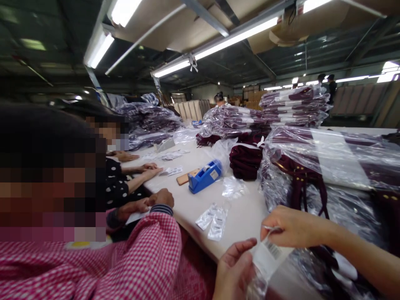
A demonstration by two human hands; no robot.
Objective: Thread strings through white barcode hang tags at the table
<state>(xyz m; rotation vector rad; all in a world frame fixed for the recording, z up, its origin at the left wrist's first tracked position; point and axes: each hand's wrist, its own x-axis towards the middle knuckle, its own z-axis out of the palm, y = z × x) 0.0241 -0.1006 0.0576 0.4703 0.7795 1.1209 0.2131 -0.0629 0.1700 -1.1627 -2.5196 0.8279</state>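
Observation:
At the lower right, a small clear plastic bag [265, 258] with a white barcode label on it is between my hands. My left hand [234, 268] has its thumb and fingers closed on the bag's left side. My right hand [289, 227] pinches the bag's upper edge, its fingers curled and partly hidden. Beneath my right forearm lie plastic-wrapped dark maroon garments [300, 171], stacked up along the right. On the white table [184, 210], left of my hands, lie flat clear packets [218, 225] with printed labels.
A blue tape dispenser [204, 177] stands beside a tan phone-like object [186, 177]. Folded maroon cloth [246, 160] and more wrapped stacks [293, 106] are farther back. To the left, a co-worker in a pink checked sleeve [156, 246] and others handle small white packets.

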